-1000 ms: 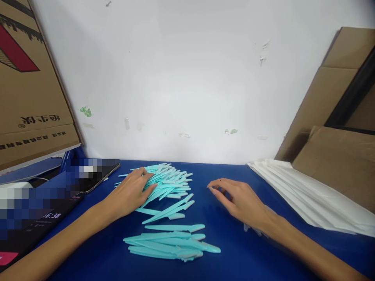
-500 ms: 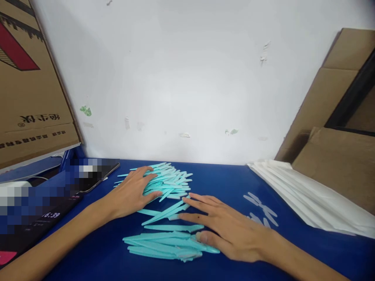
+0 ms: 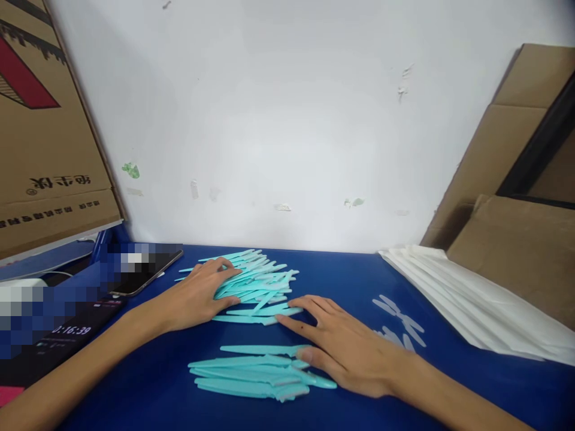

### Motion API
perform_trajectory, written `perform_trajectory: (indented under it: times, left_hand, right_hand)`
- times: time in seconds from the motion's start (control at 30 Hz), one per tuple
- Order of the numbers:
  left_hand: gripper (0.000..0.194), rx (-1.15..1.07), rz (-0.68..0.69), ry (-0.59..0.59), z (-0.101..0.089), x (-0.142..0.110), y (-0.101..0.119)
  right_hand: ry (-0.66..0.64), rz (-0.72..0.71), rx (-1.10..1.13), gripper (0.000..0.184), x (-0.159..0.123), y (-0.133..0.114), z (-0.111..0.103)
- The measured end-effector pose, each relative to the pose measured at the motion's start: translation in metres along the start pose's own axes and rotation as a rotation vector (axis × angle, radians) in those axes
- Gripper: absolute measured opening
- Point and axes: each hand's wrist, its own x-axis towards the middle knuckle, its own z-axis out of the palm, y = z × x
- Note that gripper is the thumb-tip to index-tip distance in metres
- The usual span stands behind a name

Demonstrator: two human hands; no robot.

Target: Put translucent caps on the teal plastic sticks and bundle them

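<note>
A loose pile of turquoise eyebrow razors (image 3: 258,278) lies on the blue table, most handles pointing left. My left hand (image 3: 204,293) rests on the pile's left side, fingers bent over the handles and thumb apart. At the pile's near edge, a razor (image 3: 245,319) lies with its right end by the index fingertip of my right hand (image 3: 345,344). That hand is spread low over the table, its thumb at the right end of a single razor (image 3: 260,349). Just nearer to me is a smaller stack of razors (image 3: 247,378), roughly lined up.
Clear plastic slips (image 3: 398,314) lie right of my right hand. White sheets (image 3: 467,305) and cardboard (image 3: 516,257) stand at the right. Two phones, one showing a timer (image 3: 72,330), lie at the left below a cardboard box (image 3: 49,149). A white wall (image 3: 278,120) closes the back.
The slanted razors between pile and stack now lie flatter and closer to the pile. My right fingers shifted slightly away from me; my left hand moved a little left.
</note>
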Motion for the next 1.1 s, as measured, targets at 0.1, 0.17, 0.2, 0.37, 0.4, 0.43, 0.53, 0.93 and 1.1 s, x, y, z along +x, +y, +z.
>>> perform_trajectory:
  times: [0.1,0.17,0.2,0.37,0.4,0.43,0.53,0.93,1.1]
  left_hand:
    - [0.052,0.003,0.009,-0.010,0.002,0.000,0.000]
    - [0.053,0.013,0.022,-0.004,0.003,0.000,0.000]
    - [0.053,0.019,0.028,0.002,0.004,-0.001,0.000]
    - [0.052,0.038,0.093,0.090,0.000,-0.005,0.012]
    - [0.048,0.030,0.126,0.112,-0.002,-0.006,0.017]
    - [0.042,0.018,0.167,0.125,-0.004,-0.008,0.023]
    - [0.027,-0.062,0.299,0.070,-0.007,-0.014,0.042]
    - [0.015,-0.257,0.304,-0.171,0.001,-0.023,0.067]
    - [0.015,-0.205,0.314,-0.103,0.007,-0.025,0.067]
  right_hand:
    - [0.012,0.011,0.002,0.055,0.000,0.003,0.002]
    - [0.033,-0.001,-0.006,0.054,0.000,0.004,0.003]
    - [0.053,-0.012,-0.018,0.052,0.001,0.004,0.002]
    - [0.267,-0.051,-0.162,0.039,0.001,0.013,-0.005]
    - [0.321,-0.045,-0.207,0.036,0.001,0.018,-0.009]
    - [0.368,-0.029,-0.255,0.033,0.000,0.024,-0.013]
    - [0.396,0.066,-0.396,0.027,-0.006,0.048,-0.029]
    - [0.009,0.684,-0.356,0.016,-0.049,0.108,-0.068]
    - [-0.012,0.666,-0.204,0.009,-0.051,0.112,-0.060]
